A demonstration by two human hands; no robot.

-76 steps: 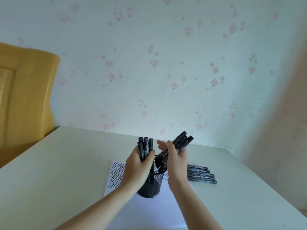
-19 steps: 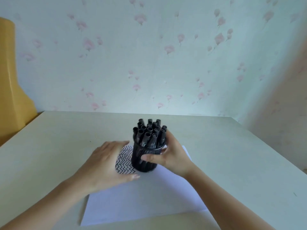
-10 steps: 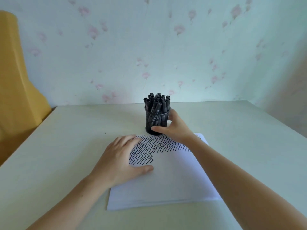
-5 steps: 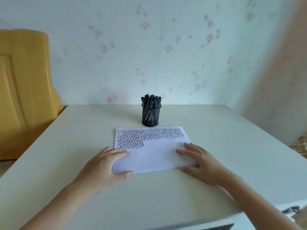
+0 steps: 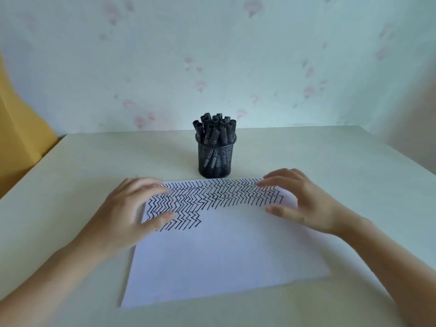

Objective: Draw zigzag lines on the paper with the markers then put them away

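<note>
Fingers of left hand and right hand spread, resting on paper; zigzags drawn, markers stowed in holder. Task looks complete.

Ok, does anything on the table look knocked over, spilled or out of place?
Nothing stands out. The mesh holder stands upright behind the paper, with the markers standing in it. The paper lies flat, zigzags only along its far part. The left hand and right hand are over its far corners, holding nothing.
</note>
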